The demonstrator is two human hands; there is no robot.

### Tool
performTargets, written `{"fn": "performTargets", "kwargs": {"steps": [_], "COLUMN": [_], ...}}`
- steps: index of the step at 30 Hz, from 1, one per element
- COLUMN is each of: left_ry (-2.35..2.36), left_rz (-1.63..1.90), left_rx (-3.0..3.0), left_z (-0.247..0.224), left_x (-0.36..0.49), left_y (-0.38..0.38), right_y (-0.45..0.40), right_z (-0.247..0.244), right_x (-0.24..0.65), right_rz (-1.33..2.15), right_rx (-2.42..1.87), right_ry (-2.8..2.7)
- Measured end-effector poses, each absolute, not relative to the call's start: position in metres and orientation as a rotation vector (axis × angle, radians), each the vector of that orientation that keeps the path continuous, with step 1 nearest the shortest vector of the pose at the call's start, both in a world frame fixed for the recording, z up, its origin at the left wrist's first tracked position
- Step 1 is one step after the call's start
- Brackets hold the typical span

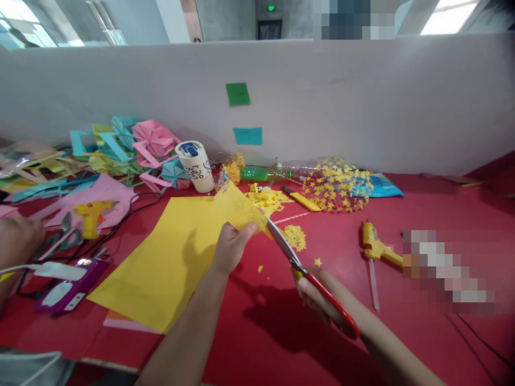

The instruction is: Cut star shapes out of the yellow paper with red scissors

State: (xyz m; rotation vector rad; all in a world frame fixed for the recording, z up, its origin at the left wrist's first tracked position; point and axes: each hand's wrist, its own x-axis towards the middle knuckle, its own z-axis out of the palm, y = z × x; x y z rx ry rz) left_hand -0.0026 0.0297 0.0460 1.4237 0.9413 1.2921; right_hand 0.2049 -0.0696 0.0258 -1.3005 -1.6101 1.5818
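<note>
My left hand [234,244] is closed on a piece of yellow paper [241,209] with stars drawn on it, thumb on top. My right hand [317,295] grips red-handled scissors [295,261], whose blade tips meet the right edge of that piece. Under and left of my left hand lies a large yellow sheet [161,257]. Small cut stars [295,237] are heaped just beyond the blades, and one loose star [317,262] lies near my right hand. Yellow scraps [267,199] and a yellow cutter [301,199] are behind them.
Glue guns [92,217] [376,246] flank the work, with a purple power strip [70,287] at left. A cup [196,167], green bottle [261,173], star-filled bag [338,185] and folded paper shapes [153,139] line the partition [301,102]. Another person's hand [20,236] is at far left.
</note>
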Motion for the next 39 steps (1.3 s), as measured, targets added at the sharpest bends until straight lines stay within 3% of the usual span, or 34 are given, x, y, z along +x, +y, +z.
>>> {"fn": "performTargets", "kwargs": {"steps": [12, 21, 39], "left_ry": [0.906, 0.85, 0.784], "left_rz": [1.182, 1.351, 1.325], "left_rx": [1.442, 1.237, 1.196], "left_z": [0.049, 0.047, 0.046], "left_x": [-0.015, -0.009, -0.008], "left_y": [0.033, 0.033, 0.035], "right_y": [-0.069, -0.067, -0.066], "right_z": [0.034, 0.038, 0.034], "right_x": [0.206, 0.205, 0.205], "right_rz": [1.558, 1.54, 1.592], "right_rx": [-1.402, -1.458, -1.473], "right_ry": [-1.624, -1.677, -1.679]}}
